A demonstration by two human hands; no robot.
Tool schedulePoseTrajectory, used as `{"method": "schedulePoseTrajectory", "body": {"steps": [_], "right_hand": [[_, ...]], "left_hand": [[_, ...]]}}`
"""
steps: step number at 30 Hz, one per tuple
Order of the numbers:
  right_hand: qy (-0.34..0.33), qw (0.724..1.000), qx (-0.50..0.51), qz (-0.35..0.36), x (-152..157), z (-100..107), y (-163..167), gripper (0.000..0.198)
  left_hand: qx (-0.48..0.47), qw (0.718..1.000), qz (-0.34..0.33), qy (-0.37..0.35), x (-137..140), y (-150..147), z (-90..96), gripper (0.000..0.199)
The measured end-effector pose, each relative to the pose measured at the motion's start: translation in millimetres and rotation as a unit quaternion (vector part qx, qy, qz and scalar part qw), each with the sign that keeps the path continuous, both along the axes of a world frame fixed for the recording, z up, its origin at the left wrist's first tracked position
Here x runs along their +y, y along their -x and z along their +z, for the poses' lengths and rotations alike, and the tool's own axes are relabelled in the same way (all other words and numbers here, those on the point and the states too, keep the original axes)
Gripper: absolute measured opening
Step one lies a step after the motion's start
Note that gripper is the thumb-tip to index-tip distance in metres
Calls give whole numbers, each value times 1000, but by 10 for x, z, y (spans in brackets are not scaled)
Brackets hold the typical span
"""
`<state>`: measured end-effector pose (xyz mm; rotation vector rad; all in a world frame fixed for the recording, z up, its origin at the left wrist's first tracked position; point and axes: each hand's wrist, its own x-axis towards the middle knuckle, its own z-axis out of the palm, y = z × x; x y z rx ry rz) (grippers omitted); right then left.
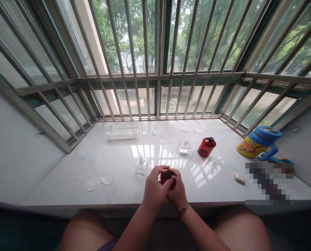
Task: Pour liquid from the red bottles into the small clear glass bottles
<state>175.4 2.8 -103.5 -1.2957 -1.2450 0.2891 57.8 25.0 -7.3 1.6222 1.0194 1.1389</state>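
Near the counter's front edge, a small red bottle (163, 178) with a black cap (168, 174) stands between my two hands. My left hand (154, 184) is wrapped round its left side, the thumb reaching across the front close to the cap. Around the right side curl the fingers of my right hand (178, 191). Much of the bottle is covered by my fingers. Just left of my hands is a clear bottle (141, 166). Farther off, to the right, are a clear squarish container (184, 147) and a second red bottle (206, 147) with a black cap.
A white basket (123, 131) sits at the back left of the white counter (53, 188). A crumpled clear wrapper (96, 184) lies front left. On the right are a blue and yellow mug (257, 142) and a pale oval object (239, 178), beside a blurred-out patch. Barred windows enclose the back.
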Motion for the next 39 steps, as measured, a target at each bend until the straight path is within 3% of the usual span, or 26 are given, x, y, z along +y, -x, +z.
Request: {"method": "schedulePoseTrajectory", "body": {"steps": [6,10,16,21,27,32,39], "right_hand": [[5,999,15,33,-11,37,-20,58],[-1,1000,-23,13,-11,50,-36,59],[3,1000,-19,10,-16,38,-40,58],[-10,999,-32,6,-9,36,-39,59],[-20,999,-40,6,-13,48,-42,59],[-23,999,-42,7,-9,27,-47,60],[-21,999,-42,11,1,18,-53,60]], "left_hand": [[17,999,-17,-42,20,383,44,17],[111,992,51,-10,119,932,-17,27],[295,945,143,-3,388,1735,-227,31],[401,902,159,-4,650,2097,-420,16],[439,885,156,14,923,2253,-594,19],[411,896,167,-22,981,2244,-636,46],[281,943,148,-96,820,1744,-519,42]]}}
